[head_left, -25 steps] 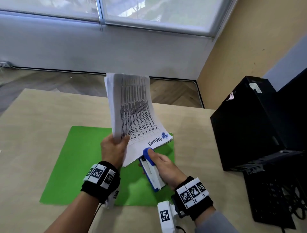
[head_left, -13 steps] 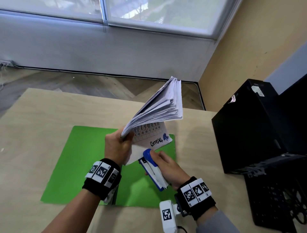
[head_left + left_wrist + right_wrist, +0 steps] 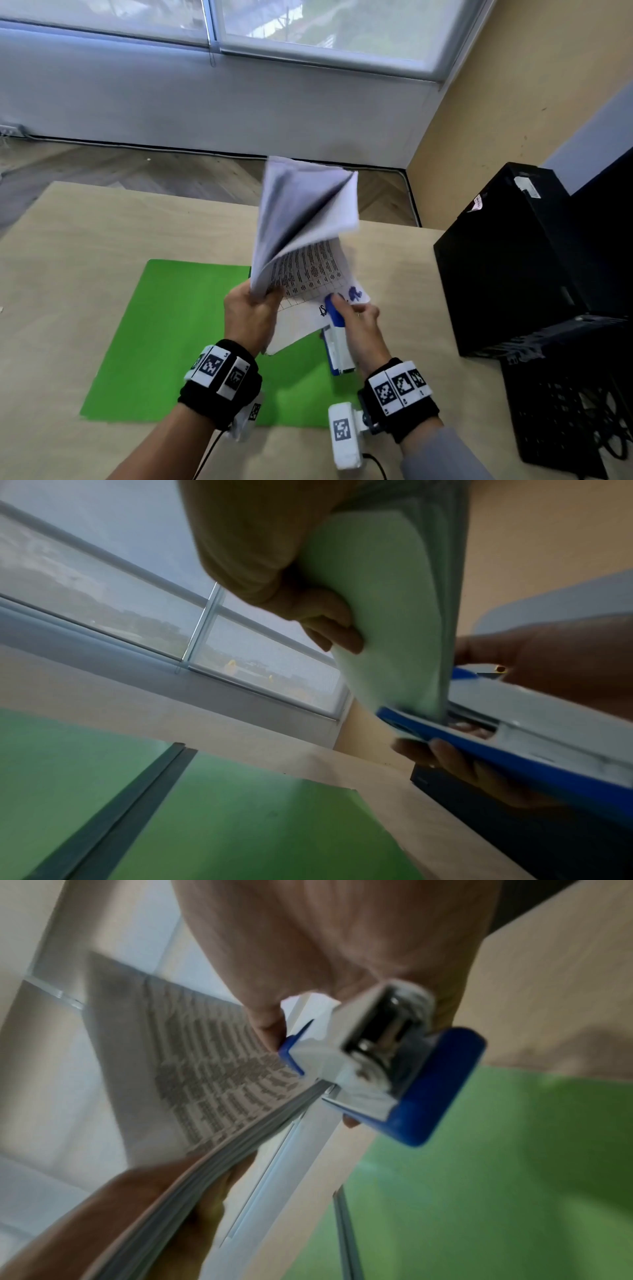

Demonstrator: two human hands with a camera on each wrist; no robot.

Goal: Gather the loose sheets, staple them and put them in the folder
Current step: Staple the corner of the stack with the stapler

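The left hand [image 3: 251, 317] is curled round the sheets [image 3: 305, 219], fanned above the green folder [image 3: 164, 329] at frame centre; the stapler [image 3: 337, 337] is gripped by the right hand [image 3: 363, 334], its mouth over their corner. Bare bench [image 3: 85, 240] lies at the left, a black case [image 3: 503, 267] at the right. Only in the right wrist view is the stapler's rear spring seen.

A thick stack of printed white sheets [image 3: 305, 233] stands tilted, fanned open, its near corner inside a blue-and-white stapler [image 3: 335, 337], above the open green folder [image 3: 164, 329] lying flat on the desk [image 3: 85, 240]
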